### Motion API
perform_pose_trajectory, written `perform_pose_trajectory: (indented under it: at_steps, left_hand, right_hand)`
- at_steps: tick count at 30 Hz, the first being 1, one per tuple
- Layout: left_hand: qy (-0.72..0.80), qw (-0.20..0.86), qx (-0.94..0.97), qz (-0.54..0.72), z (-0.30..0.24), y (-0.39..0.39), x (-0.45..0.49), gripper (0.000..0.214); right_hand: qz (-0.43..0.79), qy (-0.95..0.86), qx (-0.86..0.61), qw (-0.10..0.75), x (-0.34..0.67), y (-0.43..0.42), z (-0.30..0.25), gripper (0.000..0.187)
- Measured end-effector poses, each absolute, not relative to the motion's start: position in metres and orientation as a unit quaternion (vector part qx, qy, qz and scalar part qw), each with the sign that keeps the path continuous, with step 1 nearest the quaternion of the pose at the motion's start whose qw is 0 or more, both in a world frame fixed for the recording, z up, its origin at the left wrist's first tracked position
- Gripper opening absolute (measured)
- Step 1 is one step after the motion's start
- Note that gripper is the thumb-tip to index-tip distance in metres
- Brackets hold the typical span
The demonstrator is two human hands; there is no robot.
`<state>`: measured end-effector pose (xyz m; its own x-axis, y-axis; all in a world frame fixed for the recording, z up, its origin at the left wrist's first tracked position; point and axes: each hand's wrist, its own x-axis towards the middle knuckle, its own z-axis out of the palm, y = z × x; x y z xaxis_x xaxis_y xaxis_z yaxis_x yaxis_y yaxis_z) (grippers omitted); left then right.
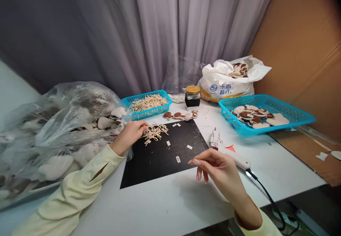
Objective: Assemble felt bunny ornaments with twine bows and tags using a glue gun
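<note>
the left hand reaches over the far left part of a black mat, its fingers bent narrow at the left edge of a small pile of cream cord bows; whether they grip one, i cannot tell. the right hand hangs above the near edge of the mat, thumb and forefinger drawn together in a narrow pinch; i cannot tell if anything small sits between them. a few white labels are scattered on the mat.

a white glue gun lies on the counter just beyond the right hand, nozzle pointing away. behind the mat are a short row of brown and cream fabric pieces, a blue basket heaped with more bows, and a gold-lidded jar. a wider blue basket stands to the right, with similar fabric pieces in it.
</note>
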<state>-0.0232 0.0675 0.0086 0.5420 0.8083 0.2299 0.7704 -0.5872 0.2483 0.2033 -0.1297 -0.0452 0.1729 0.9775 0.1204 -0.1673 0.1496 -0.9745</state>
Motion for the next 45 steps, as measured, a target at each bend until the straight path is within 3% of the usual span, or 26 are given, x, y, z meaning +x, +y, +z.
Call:
perform_pose_trajectory:
  at_steps: [7,11,15,20,23,26,30,32,34,36,39,45]
  left_hand:
    - [0.361,0.007,0.922,0.138,0.009,0.076,0.038,0.035]
    - [0.284,-0.004,0.952,0.115,0.003,0.091,0.090,0.029]
    - [0.245,-0.004,0.965,0.091,-0.014,0.105,0.130,0.037]
    - [0.278,0.016,0.956,0.092,-0.033,0.107,0.148,0.029]
    - [0.299,0.047,0.945,0.125,-0.029,0.103,0.141,0.029]
    - [0.315,0.098,0.928,0.171,-0.014,0.093,0.124,0.020]
    - [0.336,0.211,0.891,0.219,0.002,0.065,0.089,0.021]
    - [0.339,0.284,0.869,0.220,0.002,0.044,0.068,0.026]
    - [0.339,0.343,0.849,0.214,-0.001,0.021,0.048,0.026]
    - [0.353,0.476,0.775,0.217,-0.007,0.000,0.031,0.026]
    - [0.378,0.627,0.641,0.230,-0.016,-0.022,0.015,0.029]
    - [0.405,0.628,0.614,0.254,-0.021,-0.025,0.011,0.036]
  right_hand:
    - [0.266,-0.547,-0.560,0.562,0.199,-0.130,-0.050,0.031]
    - [0.141,-0.608,-0.585,0.518,0.200,-0.127,-0.055,0.038]
    - [0.127,-0.649,-0.560,0.498,0.202,-0.125,-0.061,0.025]
    - [0.101,-0.638,-0.546,0.534,0.200,-0.125,-0.065,0.017]
    - [0.067,-0.619,-0.559,0.548,0.199,-0.126,-0.064,0.026]
    - [0.048,-0.614,-0.577,0.537,0.200,-0.125,-0.063,0.034]
    - [0.056,-0.658,-0.535,0.527,0.210,-0.127,-0.059,0.024]
    - [0.017,-0.687,-0.507,0.519,0.220,-0.131,-0.053,0.030]
    - [-0.043,-0.696,-0.509,0.505,0.234,-0.137,-0.047,0.023]
    - [-0.088,-0.676,-0.540,0.494,0.253,-0.141,-0.044,0.010]
    - [-0.110,-0.634,-0.618,0.451,0.283,-0.143,-0.053,0.020]
    - [-0.092,-0.605,-0.678,0.407,0.318,-0.138,-0.076,0.029]
